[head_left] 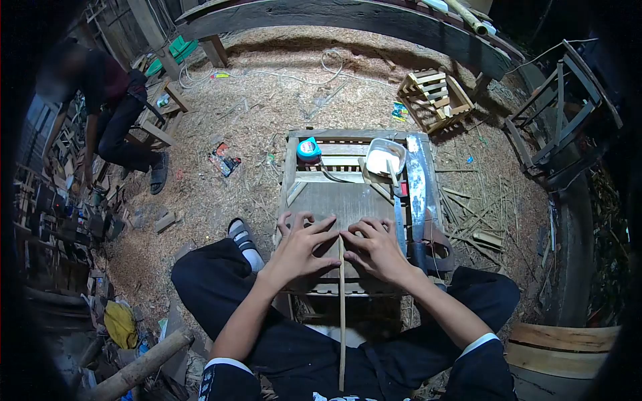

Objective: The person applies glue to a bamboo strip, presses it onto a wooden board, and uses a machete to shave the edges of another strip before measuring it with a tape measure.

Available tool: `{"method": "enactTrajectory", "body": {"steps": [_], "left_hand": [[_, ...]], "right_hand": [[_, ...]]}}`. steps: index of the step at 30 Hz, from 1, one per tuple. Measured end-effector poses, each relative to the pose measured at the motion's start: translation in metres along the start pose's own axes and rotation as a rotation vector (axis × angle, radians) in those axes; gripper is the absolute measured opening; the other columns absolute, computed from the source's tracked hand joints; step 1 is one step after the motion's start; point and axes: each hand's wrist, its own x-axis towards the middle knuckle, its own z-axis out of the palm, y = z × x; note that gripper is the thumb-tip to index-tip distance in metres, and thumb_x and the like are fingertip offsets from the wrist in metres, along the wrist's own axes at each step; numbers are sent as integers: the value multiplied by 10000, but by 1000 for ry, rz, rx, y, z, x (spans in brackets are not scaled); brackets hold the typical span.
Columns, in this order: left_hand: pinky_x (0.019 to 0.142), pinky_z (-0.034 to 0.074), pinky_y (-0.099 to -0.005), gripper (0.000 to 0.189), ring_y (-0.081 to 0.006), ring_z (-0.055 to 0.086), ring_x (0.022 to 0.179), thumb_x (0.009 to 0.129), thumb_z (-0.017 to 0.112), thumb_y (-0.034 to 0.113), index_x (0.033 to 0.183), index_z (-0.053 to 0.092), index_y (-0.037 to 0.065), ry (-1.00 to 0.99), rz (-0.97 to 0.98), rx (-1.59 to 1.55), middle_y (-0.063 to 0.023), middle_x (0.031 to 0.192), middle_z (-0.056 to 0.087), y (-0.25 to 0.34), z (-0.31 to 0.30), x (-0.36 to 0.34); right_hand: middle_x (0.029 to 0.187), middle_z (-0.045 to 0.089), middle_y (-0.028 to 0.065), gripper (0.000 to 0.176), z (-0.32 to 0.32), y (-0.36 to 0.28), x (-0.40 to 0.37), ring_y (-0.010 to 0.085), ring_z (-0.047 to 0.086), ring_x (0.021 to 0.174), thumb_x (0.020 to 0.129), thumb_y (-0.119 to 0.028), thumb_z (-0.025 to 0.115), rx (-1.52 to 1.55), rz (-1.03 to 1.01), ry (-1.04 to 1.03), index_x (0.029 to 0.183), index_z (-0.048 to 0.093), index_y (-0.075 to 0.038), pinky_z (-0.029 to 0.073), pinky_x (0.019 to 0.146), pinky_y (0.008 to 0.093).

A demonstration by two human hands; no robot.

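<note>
A thin wooden strip runs from the middle of a low slatted wooden stand back over my lap. My left hand is at its far end, thumb and index fingertips against the strip's left side, the other fingers spread. From the right, my right hand grips the same end with bent fingers. Both hands are over a dark flat board on the stand. Beside my right hand lie a large broad-bladed knife and a narrower blade. A white plastic tub and a teal tape measure are further back.
Shavings cover the floor. A slatted wooden crate and a wooden chair frame stand at the right. Thin offcuts lie beside the stand. A long bench crosses the back. Another person bends over at the left.
</note>
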Motion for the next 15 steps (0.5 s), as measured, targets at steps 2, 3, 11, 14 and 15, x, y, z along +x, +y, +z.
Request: {"method": "enactTrajectory", "body": {"steps": [2,3,11,14,15], "left_hand": [[1200,113,-592,689,-315,452,1339,736,882,519,1338,749,214,3,6,5,-5,1549,592,-1,0,0],[1200,111,-590,692,-315,453,1338,732,885,518,1339,749,214,3,14,9,-5,1545,595,-1,0,0],[1202,98,-585,717,-321,452,1353,721,890,523,1343,746,196,8,49,6,-13,1536,603,-1,-5,0],[1202,99,-587,723,-327,449,1362,721,888,525,1347,743,193,4,45,10,-19,1534,604,-1,-5,0],[1201,101,-589,725,-330,448,1365,722,887,526,1348,742,191,3,42,14,-23,1534,604,-1,-5,0]], "right_hand": [[1283,642,75,471,0,1,0,276,531,1316,945,-363,729,6,-5,-16,1343,681,-116,326,1071,536],[1283,642,75,471,-1,1,-1,276,531,1316,945,-363,729,6,-3,-16,1343,681,-116,326,1071,536],[1291,638,98,518,-7,3,3,295,538,1307,936,-388,735,-14,-49,-50,1362,668,-100,343,1089,536],[1291,636,101,540,-7,6,3,294,534,1310,924,-398,747,1,-60,-54,1359,667,-89,343,1091,532],[1291,636,101,540,-7,6,3,294,534,1310,924,-398,747,2,-59,-55,1359,667,-89,343,1091,532]]}}
